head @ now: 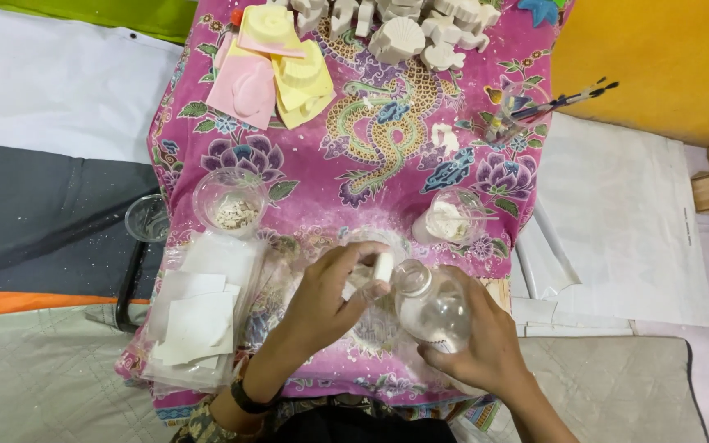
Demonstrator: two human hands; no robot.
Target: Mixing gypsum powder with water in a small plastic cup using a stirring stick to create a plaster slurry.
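Observation:
My right hand point(486, 349) grips a clear plastic bottle point(430, 308), tilted so its open neck points up and to the left. My left hand point(330, 291) pinches a small white cap point(383, 267) just beside the bottle's mouth. Both hands hover over the near edge of a small table covered with a pink cloth point(371, 156) printed with a dragon and flowers. A clear cup point(371, 242) stands partly hidden behind my left fingers.
A clear cup of small white bits point(231, 205) and a cup of white powder point(451, 217) stand mid-table. Plastic bags with white sheets point(198, 320) lie at the near left. Yellow and pink moulds point(276, 66), white plaster figures point(408, 33) and brushes in a cup point(527, 107) sit farther back.

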